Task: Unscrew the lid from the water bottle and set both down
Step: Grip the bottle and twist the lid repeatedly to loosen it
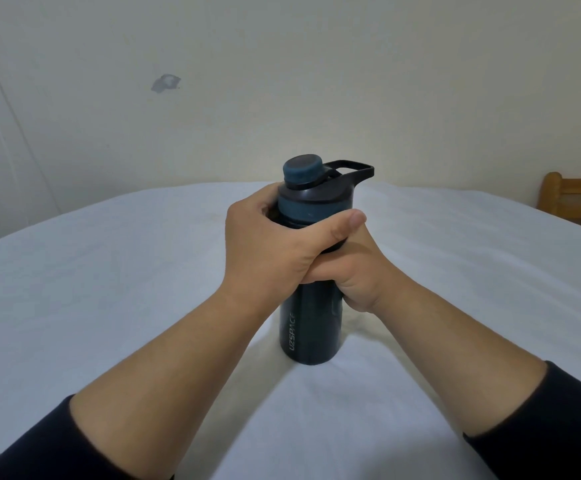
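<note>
The water bottle (pixel 308 327) is a very dark navy, nearly black, with pale grey lettering running up its side. Its lid (pixel 311 192) has a black collar and carry loop over a teal band, topped by a teal cap (dull, faintly speckled). The sheet (pixel 109 271) under it is plain white, the wall (pixel 316 81) cream with one grey blotch (pixel 165 83). Both sleeves (pixel 559 420) are black, and the chair (pixel 574 199) is honey-coloured wood.

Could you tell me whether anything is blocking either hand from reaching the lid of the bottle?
Nothing visible does. The left hand and right hand both wrap the bottle just below the lid, which stands uncovered above them on the white cloth.
</note>
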Demonstrator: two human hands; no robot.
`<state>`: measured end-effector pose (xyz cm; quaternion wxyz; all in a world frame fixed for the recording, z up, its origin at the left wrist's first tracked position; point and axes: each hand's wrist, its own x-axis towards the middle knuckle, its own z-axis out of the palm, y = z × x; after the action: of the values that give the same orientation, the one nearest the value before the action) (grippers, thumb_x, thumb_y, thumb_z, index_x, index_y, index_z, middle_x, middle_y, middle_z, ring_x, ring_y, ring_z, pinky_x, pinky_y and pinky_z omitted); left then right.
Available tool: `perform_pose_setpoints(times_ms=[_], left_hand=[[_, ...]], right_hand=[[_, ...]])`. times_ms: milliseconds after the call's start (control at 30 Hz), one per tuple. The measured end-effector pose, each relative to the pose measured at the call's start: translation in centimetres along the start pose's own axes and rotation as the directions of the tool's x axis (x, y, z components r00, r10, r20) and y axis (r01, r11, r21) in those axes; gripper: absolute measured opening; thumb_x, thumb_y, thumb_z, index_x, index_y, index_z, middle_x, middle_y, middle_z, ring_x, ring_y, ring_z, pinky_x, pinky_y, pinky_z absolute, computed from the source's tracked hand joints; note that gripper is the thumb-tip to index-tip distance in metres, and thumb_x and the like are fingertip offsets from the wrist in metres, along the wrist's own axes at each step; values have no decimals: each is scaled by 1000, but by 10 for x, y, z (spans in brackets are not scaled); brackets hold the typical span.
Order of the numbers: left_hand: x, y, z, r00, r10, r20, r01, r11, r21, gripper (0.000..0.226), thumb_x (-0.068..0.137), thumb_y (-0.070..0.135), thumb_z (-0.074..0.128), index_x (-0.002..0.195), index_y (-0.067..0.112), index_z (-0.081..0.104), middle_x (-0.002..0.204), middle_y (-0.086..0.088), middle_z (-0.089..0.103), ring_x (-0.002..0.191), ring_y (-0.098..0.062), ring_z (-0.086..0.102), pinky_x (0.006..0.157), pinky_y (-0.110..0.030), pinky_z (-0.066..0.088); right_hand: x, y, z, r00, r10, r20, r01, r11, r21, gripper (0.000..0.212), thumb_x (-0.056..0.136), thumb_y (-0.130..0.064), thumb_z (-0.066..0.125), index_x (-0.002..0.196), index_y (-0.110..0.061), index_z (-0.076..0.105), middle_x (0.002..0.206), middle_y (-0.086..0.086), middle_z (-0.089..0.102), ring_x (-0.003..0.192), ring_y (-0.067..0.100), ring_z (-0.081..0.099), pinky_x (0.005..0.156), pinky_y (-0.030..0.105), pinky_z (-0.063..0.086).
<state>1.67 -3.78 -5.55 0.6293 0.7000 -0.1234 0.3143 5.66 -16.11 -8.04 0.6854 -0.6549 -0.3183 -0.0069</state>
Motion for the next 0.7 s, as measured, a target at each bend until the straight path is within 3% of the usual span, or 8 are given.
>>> perform_pose_setpoints(times_ms=[167,267,400,567,700], left_hand=[[1,-4,-3,999,24,-33,-22,999,41,53,52,57,91,88,20,78,76,10,78,70,-6,73,70,-22,59],[0,-8,-6,997,46,-54,-45,999,23,52,53,55,91,90,22,76,79,10,80,75,-8,77,72,-24,62],[4,-18,-17,993,110,44,-107,992,-58,34,71,44,83,94,23,71,80,19,78,78,-5,76,73,-24,59],[10,-26,-26,982,169,85,-155,976,-153,24,83,34,71,99,17,69,92,0,76,84,-12,74,78,-36,59],[10,-28,-26,980,184,77,-170,973,-157,25,80,34,74,98,18,67,92,1,76,82,-11,74,76,-35,60]], right_hand=[[1,0,0,1000,21,9,-21,1000,12,55,59,1,83,114,3,78,110,33,80,118,59,72,101,65,62],[0,1,-1,1000,23,15,-23,1000,-4,50,64,8,80,114,6,78,110,36,79,113,56,76,100,62,63],[1,1,-1,998,69,-9,-69,998,4,53,61,0,84,112,10,74,107,40,75,97,46,76,93,56,63],[2,1,-1,997,81,1,-81,997,9,49,56,-13,85,103,-3,76,98,38,67,95,37,70,86,50,60],[2,3,-1,997,72,15,-73,997,19,42,58,-13,86,100,-12,81,93,32,70,95,35,72,87,50,61]])
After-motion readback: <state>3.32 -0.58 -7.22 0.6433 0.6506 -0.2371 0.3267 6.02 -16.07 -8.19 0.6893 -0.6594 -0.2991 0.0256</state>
